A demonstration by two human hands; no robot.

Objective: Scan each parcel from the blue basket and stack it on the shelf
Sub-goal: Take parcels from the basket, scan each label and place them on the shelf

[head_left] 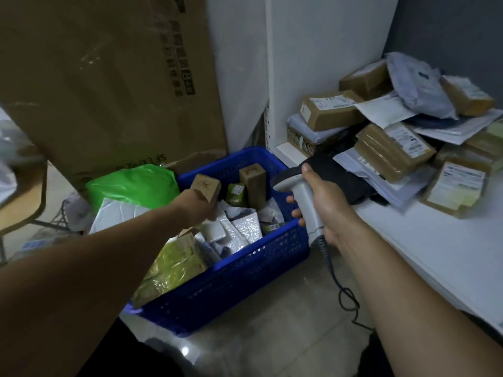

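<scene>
The blue basket (pixel 245 270) stands on the floor, filled with several parcels: small brown boxes, white padded mailers and a yellow-green packet (pixel 174 268). My left hand (pixel 194 204) reaches down into the basket beside a small brown box (pixel 206 186); its fingers are hidden, so I cannot tell whether it holds anything. My right hand (pixel 324 202) grips the grey handheld scanner (pixel 304 191), which hangs over the basket's right rim, its coiled cable trailing down. The white shelf (pixel 435 240) on the right carries a pile of brown boxes (pixel 394 151) and grey mailers.
A big cardboard carton (pixel 109 77) leans against the wall behind the basket. A green bag (pixel 133 186) lies at the basket's left. A wooden chair (pixel 24 197) stands at the far left. The near part of the shelf is bare white surface.
</scene>
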